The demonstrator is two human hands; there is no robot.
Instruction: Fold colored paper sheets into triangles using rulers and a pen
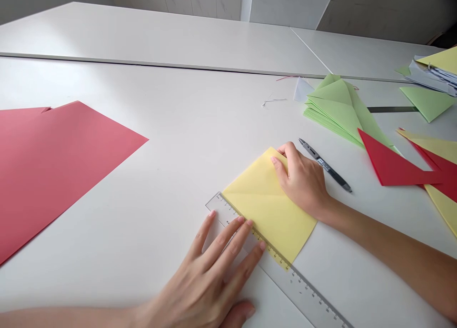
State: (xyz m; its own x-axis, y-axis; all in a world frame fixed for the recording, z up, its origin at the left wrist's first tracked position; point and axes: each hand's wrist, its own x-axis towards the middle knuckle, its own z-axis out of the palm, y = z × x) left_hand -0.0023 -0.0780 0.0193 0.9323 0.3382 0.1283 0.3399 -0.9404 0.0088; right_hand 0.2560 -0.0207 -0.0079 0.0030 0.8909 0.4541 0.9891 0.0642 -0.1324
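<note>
A square of yellow paper [264,190] with a faint crease lies on the table in front of me. Along its lower left edge runs a clear plastic ruler [303,285], overlapping the paper slightly. My left hand [214,271] has its fingers spread, with the tips pressing on the ruler. At the paper's upper right edge, my right hand [303,180] grips the sheet, thumb on top and the other fingers curled at the edge. Just beyond that hand lies a dark pen [324,165].
A large red sheet [71,161] covers the left side of the white table [178,114]. To the right are a stack of folded green paper [337,104], red folded pieces [396,164], another green piece [428,102] and a paper pile [439,75]. Thread scraps [274,100] lie near the back.
</note>
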